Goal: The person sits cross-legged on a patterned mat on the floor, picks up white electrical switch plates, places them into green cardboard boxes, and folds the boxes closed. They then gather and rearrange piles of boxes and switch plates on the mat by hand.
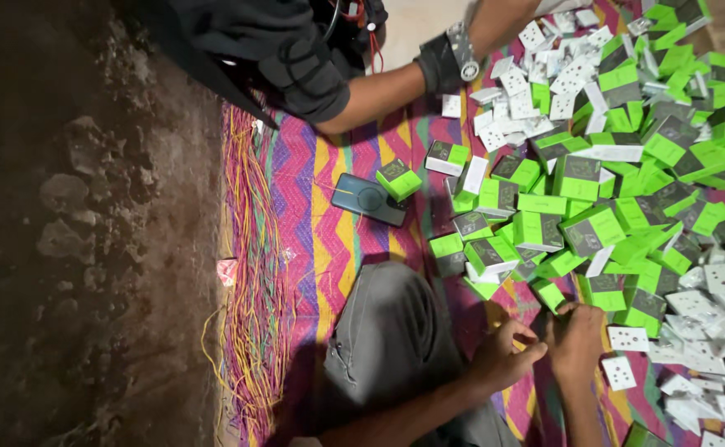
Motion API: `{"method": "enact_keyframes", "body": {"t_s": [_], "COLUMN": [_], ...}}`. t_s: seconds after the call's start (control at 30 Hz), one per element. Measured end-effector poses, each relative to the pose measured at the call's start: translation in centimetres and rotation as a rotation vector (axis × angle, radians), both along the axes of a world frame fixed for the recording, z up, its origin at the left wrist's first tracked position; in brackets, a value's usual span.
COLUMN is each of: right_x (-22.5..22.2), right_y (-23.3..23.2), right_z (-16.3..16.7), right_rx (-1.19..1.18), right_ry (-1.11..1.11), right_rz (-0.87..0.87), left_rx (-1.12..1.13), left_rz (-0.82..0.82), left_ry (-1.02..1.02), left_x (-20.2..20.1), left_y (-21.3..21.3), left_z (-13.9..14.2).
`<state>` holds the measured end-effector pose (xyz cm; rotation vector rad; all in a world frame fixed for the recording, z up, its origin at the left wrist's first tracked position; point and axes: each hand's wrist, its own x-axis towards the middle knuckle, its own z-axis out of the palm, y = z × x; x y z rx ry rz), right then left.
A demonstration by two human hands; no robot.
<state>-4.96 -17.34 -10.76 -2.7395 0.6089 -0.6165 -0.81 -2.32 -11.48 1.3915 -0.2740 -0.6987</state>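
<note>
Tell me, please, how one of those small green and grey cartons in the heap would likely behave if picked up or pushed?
A green carton is boxy with flat faces, so it should slide or tip over, not roll. It looks like thin card, probably light and easily dented. The heap lies loose on the woven mat, so nudging one likely shifts its neighbours.

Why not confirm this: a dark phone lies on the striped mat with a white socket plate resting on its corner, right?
Not quite. In the head view the dark phone lies on the striped mat, but a small green box, not a white socket plate, rests on its corner.
</note>
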Motion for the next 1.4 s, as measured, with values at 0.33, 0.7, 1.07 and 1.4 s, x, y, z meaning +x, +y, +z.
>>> {"method": "enact_keyframes", "body": {"t_s": [0.33, 0.7, 1.07, 1.4], "right_x": [-7.1, -9.9, -9.8, -10.6], "right_y": [0.1, 7.0, 8.6, 6.3], "right_z": [2.5, 3.3, 5.2, 2.6], "right_rx": [1.04, 1.002, 0.937, 1.044], "right_ry": [-0.256, -0.26, -0.146, -0.049], "right_rz": [-0.069, -0.141, -0.116, -0.366], "left_rx": [0.27, 0.1, -0.084, 0.045], "left_rz": [-0.068, -0.196, -0.285, -0.332], "left_ry": [-1.066, -0.85, -0.773, -0.742], "left_x": [0.4, 0.4, 0.2, 0.0], "left_y": [4.1, 3.1, 2.7, 3.3], "left_z": [7.6, 3.8, 4.9, 6.4]}}
